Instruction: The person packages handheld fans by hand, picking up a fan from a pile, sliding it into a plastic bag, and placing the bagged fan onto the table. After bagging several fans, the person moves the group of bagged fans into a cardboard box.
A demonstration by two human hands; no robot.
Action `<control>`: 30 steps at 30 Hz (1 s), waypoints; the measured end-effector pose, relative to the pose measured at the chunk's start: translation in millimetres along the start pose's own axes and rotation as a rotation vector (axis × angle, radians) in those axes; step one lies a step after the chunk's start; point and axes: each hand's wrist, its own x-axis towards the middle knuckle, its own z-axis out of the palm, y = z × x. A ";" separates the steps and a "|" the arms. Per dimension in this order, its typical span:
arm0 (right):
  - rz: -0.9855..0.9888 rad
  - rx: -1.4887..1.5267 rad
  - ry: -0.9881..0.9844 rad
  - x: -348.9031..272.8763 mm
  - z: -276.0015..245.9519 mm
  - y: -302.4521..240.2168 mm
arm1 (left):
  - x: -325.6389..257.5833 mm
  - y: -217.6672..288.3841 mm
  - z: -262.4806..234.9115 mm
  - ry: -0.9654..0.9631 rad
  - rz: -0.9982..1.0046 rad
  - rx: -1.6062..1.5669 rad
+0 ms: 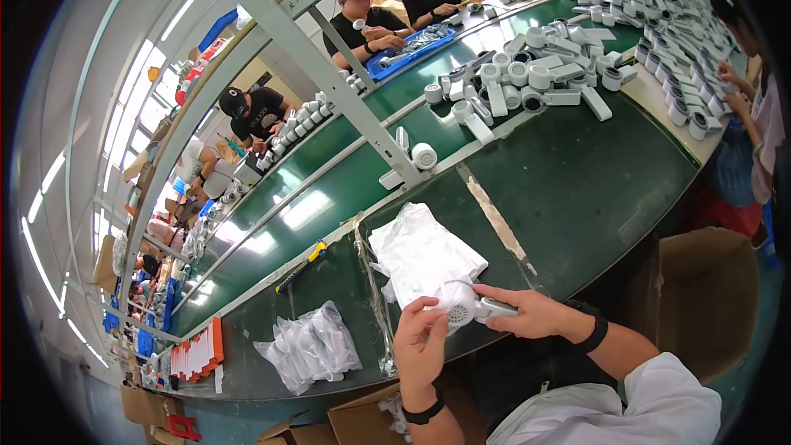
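My right hand [531,313] grips the grey handle of a white hair dryer [459,310] at the near edge of the green table. The hair dryer's round grille faces me. At the left side of its head, my left hand [422,338] has thumb and fingers bent and pressed against it. Right behind the hair dryer lies a stack of thin white bags [424,251], which its head partly overlaps. Left of my left hand sits a clear plastic bag [309,348] with white parts inside.
A yellow and black cutter [302,266] lies left of the stack. Orange and white boxes [198,354] stand far left. Piled hair dryers [535,70] cover the back right, behind a metal post [329,82]. Cardboard boxes [700,288] stand below the table. Several people work around the line.
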 end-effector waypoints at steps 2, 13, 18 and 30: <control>0.073 0.210 0.045 1.6 8.0 3.0 | -2.1 -2.1 12.7 0.056 0.129 0.251; -0.294 0.289 0.579 19.0 26.6 35.1 | -30.6 -11.5 53.5 -0.186 0.329 0.311; -0.321 0.414 0.475 21.4 18.5 44.3 | -31.0 -17.8 46.3 -0.420 0.109 0.068; -0.640 -0.137 0.744 11.8 55.9 2.1 | -60.3 -55.1 61.3 0.033 -0.355 -0.642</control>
